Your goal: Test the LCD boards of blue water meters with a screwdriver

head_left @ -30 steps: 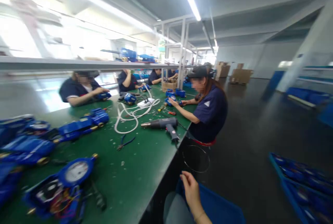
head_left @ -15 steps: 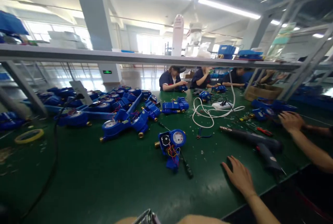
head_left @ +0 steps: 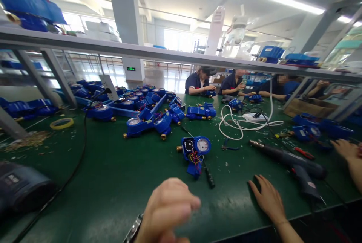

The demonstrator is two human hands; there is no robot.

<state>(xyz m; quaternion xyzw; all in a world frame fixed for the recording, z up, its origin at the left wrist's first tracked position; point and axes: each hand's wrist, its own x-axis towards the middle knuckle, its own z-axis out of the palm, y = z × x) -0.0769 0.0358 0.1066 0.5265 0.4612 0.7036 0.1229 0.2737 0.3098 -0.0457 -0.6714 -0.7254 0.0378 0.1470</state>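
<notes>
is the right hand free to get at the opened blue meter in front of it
Probably yes. The right hand lies flat and empty on the green table, and the opened blue meter sits just ahead to its left. Only a dark tool handle lies between them, low enough to reach over.

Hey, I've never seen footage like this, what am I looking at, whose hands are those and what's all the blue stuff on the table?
This is one picture from a camera worn on a person's head, looking forward and down over a green workbench. The blurred left hand is raised close to the lens, fingers curled, holding nothing visible. The right hand lies flat on the bench, empty. Just ahead lies an opened blue water meter with loose coloured wires, a screwdriver beside it and a heat gun to the right. More meters, a white cable and a tape roll lie farther off. Other workers sit across.
</notes>
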